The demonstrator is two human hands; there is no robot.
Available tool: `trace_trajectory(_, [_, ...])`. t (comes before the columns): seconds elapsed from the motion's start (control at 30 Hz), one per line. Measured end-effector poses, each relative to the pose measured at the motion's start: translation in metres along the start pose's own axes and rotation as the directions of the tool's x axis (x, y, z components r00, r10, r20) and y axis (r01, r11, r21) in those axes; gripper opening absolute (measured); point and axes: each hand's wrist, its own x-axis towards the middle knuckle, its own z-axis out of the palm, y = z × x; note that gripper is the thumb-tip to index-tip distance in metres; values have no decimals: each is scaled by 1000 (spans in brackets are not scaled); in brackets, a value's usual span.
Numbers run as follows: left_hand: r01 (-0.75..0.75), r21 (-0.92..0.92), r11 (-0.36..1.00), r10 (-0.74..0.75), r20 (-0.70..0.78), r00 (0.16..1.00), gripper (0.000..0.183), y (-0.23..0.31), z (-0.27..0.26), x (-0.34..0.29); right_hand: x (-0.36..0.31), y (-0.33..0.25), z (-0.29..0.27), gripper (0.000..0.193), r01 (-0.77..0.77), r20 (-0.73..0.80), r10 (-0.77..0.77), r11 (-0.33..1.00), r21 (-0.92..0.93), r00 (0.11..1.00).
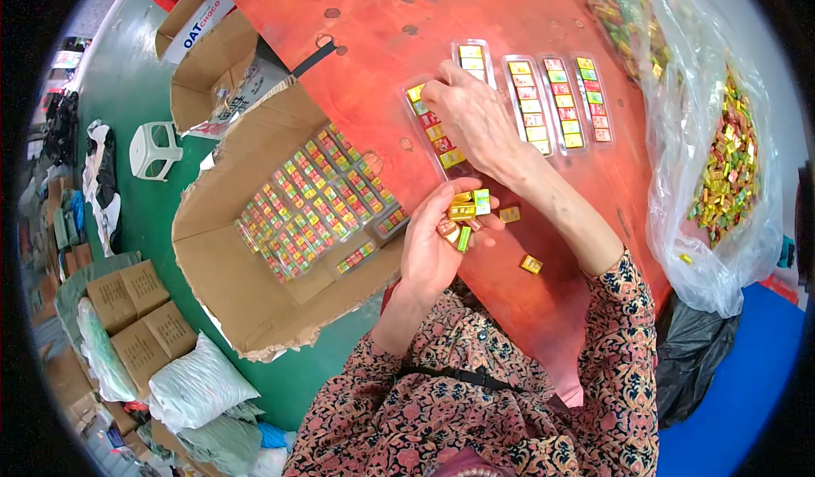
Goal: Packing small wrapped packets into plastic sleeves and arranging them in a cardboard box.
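Carton (246,311) left of bench (509,10) held packed trays (306,205), apparently done; left hand (422,244) cupped foil pieces (463,212) at bench edge; right hand (477,120), grip unreadable, partly hid two bench trays (422,108); three filled trays (561,103) and bagged loose pieces (730,171) at bench's right, the latter seemingly unpacked.

Left of the red bench (509,14) we see a green floor (144,214) with a white plastic stool (143,140); to the bench's right, we see a pale wall (751,23) and a blue surface (747,384).

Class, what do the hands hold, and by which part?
The left hand cradles small wrapped pieces from below. Whether the right hand holds anything cannot be told.
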Motion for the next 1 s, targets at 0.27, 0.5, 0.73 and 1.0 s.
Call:
trace_trajectory(0.27, [3,3,1000,-3,5,1000,37,-2,1,2,4,3,4,24,-16,-23,16,1000,27,1000])
trace_trajectory(0.5, [-6,9,1000,6,1,1000,37,0,2,0,2,0,1,28,-6,-4,6,999,34,1000])
trace_trajectory(0.73, [-5,10,1000,5,-7,1000,37,-2,2,1,-3,4,-3,29,2,-13,-1,998,64,1000])
trace_trajectory(1.0, [51,38,998,-52,23,998,35,3,-1,-7,-24,10,-40,17,-60,-46,70,981,184,996])
